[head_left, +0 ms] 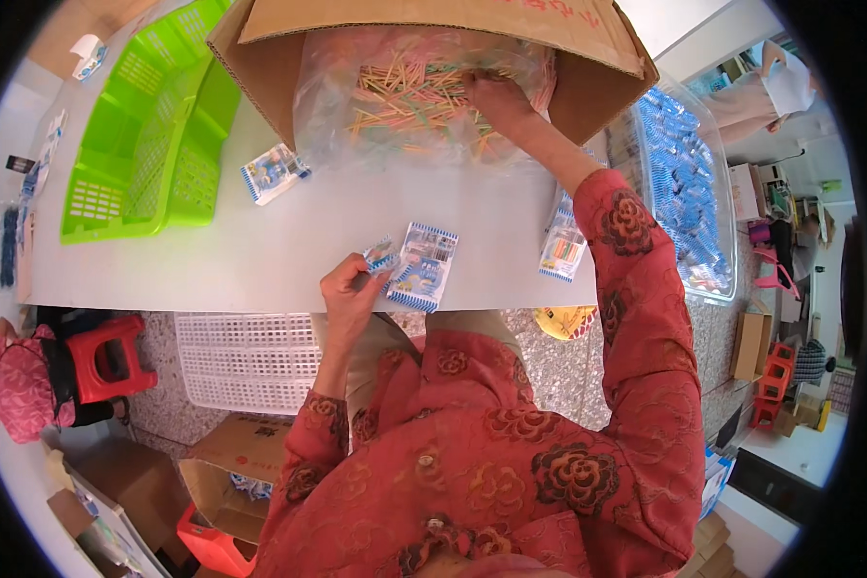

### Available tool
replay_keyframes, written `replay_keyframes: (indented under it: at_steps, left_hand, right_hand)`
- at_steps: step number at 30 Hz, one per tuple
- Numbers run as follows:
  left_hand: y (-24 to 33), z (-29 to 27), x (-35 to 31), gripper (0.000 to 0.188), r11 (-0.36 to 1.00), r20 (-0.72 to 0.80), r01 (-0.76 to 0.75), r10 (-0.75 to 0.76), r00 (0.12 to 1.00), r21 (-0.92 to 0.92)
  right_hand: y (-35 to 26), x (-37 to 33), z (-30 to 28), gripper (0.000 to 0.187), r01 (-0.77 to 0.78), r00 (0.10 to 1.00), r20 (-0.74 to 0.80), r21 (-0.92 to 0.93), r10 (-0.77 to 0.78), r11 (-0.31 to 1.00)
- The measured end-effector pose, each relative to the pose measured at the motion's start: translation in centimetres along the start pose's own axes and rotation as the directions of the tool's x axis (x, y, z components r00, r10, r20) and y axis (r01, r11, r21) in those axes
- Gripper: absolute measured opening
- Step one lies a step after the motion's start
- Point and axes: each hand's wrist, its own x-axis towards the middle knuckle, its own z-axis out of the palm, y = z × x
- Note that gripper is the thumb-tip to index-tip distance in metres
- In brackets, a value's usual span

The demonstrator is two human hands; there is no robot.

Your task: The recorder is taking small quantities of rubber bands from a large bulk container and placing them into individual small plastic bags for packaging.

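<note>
From where I stand, the left hand (350, 287) is pinched narrow and holds a small packet (381, 256), near the closer edge of the surface (352, 207). The right hand (499, 100) is reaching far ahead, inside the cardboard box (252, 82), among the thin coloured sticks (395, 96); its fingertips are hidden there, so I cannot tell if they are closed on any stick. To do this step well, I think the right hand should take only a few sticks, by a light pinch, and draw them out straight, because such thin pieces could snap or catch in the clear plastic liner (323, 111). The left hand should press the packet softly, so that it does not crush what may be inside. Now I count: one box, one liner, and one packet in the left hand. Just to the right of that hand lies one flat packet (424, 268); farther ahead and to its left I see at least one other packet (275, 173), and below the right forearm at least one striped packet (562, 249), partly covered. To the right of the right hand stands one clear bin (729, 255) with blue packets (679, 173), too many for counting, like the sticks.
</note>
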Motion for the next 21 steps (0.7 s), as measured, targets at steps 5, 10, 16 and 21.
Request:
replay_keyframes:
  at_steps: [5,10,16,21]
  left_hand:
    - [-0.6,-0.3,-0.1,0.025,1.0,-0.007,-0.004,0.004,1.0,0.012]
    - [-0.5,-0.1,0.0,0.024,1.0,-0.005,-0.005,0.005,1.0,0.008]
    - [-0.5,-0.4,-0.1,0.024,1.0,-0.013,-0.027,0.026,1.0,-0.004]
    - [0.0,0.2,0.1,0.026,0.998,-0.002,-0.008,0.008,1.0,0.063]
  right_hand:
    - [-1.7,-0.1,0.0,0.022,-0.034,0.998,-0.056,-0.124,0.028,0.992]
    - [-1.2,-0.1,1.0,0.022,0.008,0.996,-0.082,-0.226,-0.027,0.974]
    - [-1.2,-0.2,-0.8,0.02,-0.065,0.996,-0.068,0.008,0.065,0.998]
    - [2.6,-1.2,0.4,0.014,-0.122,0.978,-0.149,0.153,0.145,0.981]
